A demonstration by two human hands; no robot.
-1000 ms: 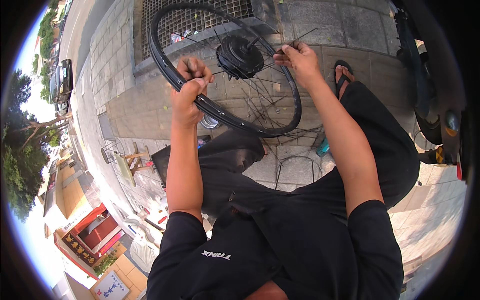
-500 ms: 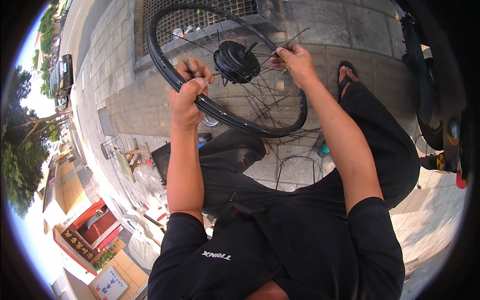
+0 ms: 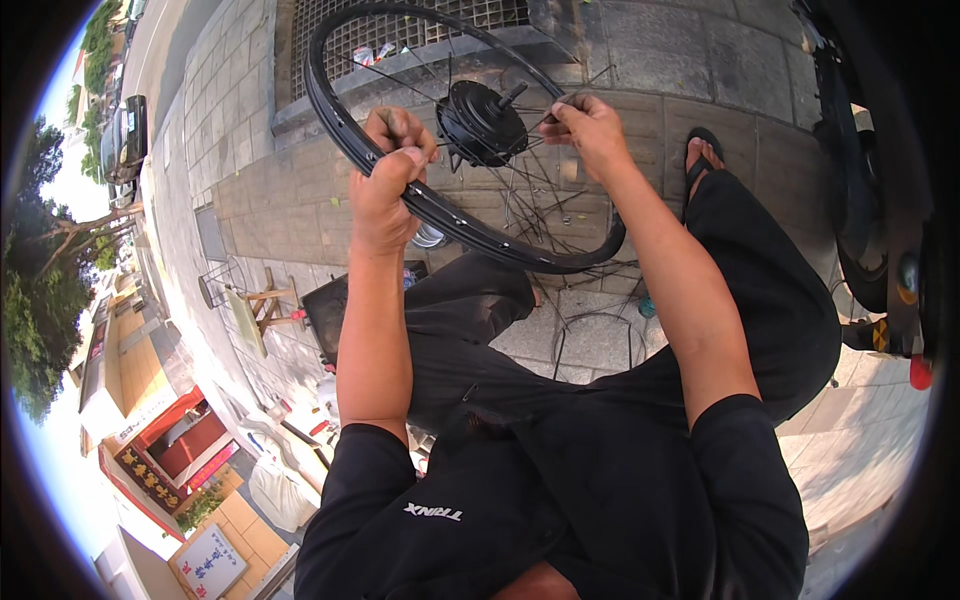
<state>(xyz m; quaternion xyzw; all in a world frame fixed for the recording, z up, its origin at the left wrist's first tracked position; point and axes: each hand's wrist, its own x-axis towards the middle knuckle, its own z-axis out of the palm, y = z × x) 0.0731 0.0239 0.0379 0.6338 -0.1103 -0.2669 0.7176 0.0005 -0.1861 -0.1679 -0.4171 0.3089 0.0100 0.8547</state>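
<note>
A black wheel rim (image 3: 490,250) is held tilted over the paving in front of me, small silver pieces dotted along its band. Inside its ring sits a black hub motor (image 3: 482,124) with its axle sticking up and thin dark spokes running out from it. My left hand (image 3: 388,182) is closed round the rim's near left side, thumb on top; whether its fingertips pinch anything else is hidden. At the rim's right side, my right hand (image 3: 590,132) pinches a thin spoke between thumb and fingers. Below the rim many spokes spread out, some with loose ends.
A metal grate (image 3: 440,22) lies beyond the wheel, bits of litter on it. Left of my knee are a black tray (image 3: 325,315) and a small wooden stool (image 3: 262,310). A teal object (image 3: 647,307) lies between my legs. Dark vehicle parts (image 3: 865,200) stand at right.
The rim, the hub and both hands sit slightly further right in the picture, partly as the whole view shifted. Both grips look the same.
</note>
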